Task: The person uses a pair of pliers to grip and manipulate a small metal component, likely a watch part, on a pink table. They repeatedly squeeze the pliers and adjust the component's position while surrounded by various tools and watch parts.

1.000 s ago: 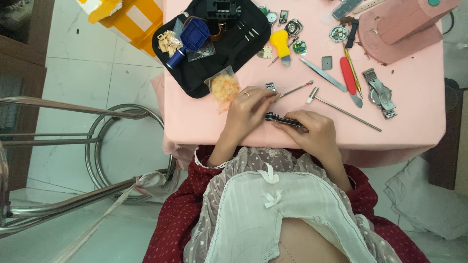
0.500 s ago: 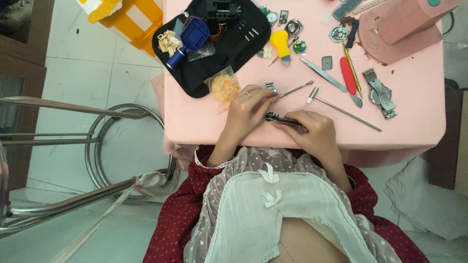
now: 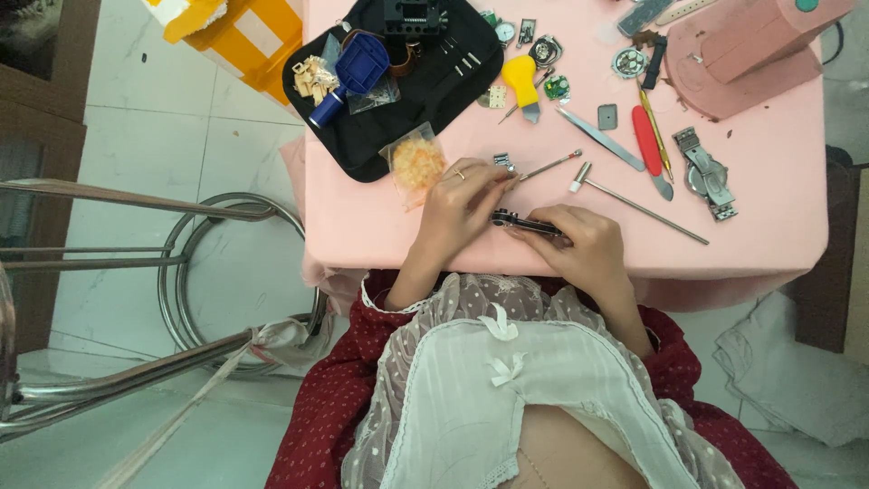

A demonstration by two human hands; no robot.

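My left hand point(image 3: 463, 206) and my right hand point(image 3: 579, 243) meet over a dark metal watch band point(image 3: 523, 223) at the near edge of the pink table point(image 3: 362, 226). The right hand grips the band's right end. The left hand's fingertips pinch at its left end, and a ring shows on one finger. What the left fingertips hold is too small to tell. A small metal piece point(image 3: 503, 162) lies just beyond the left hand.
A small hammer point(image 3: 634, 205), a thin pin tool point(image 3: 549, 165), red-handled point(image 3: 648, 145) and yellow-handled point(image 3: 522, 80) tools, a steel watch point(image 3: 708, 174), a bag of orange bits point(image 3: 417, 162), a black tool mat point(image 3: 398, 72) and a pink box point(image 3: 742, 45) lie beyond. Metal chair frames point(image 3: 181, 299) stand left.
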